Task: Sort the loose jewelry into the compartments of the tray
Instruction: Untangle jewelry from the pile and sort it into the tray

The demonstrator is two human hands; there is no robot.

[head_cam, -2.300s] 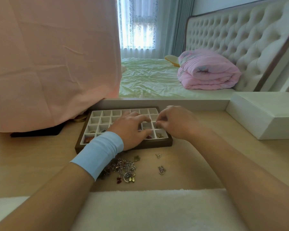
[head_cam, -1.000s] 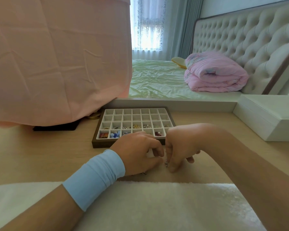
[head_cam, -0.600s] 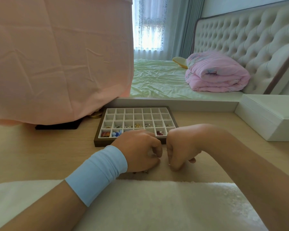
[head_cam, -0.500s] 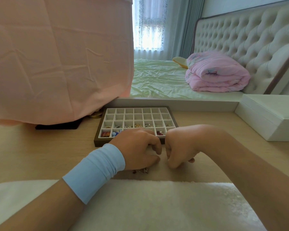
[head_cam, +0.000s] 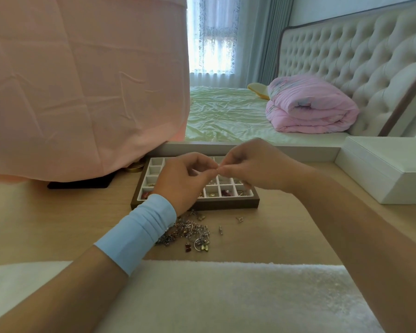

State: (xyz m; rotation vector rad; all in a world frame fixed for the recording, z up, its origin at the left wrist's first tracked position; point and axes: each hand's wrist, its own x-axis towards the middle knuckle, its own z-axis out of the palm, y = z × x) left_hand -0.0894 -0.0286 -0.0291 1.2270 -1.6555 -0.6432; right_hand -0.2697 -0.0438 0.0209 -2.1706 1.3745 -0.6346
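Both hands raised over tray [head_cam: 226, 205], fingertips meeting in shared pinch. Left hand [head_cam: 185, 179] and right hand [head_cam: 255, 168] pinched together at one spot – grip closed on something tiny; piece itself too small to make out, long axis unreadable.

Tray directly below pinch, so drop is downward; right hand sits over right-hand cells, left hand over middle.

Loose jewelry pile [head_cam: 190, 233] on tabletop [head_cam: 58, 219], near side of tray, partly under left wrist. Two small strays [head_cam: 239, 219] right of pile.

Hidden – middle cells behind hands (near-row contents partly visible).
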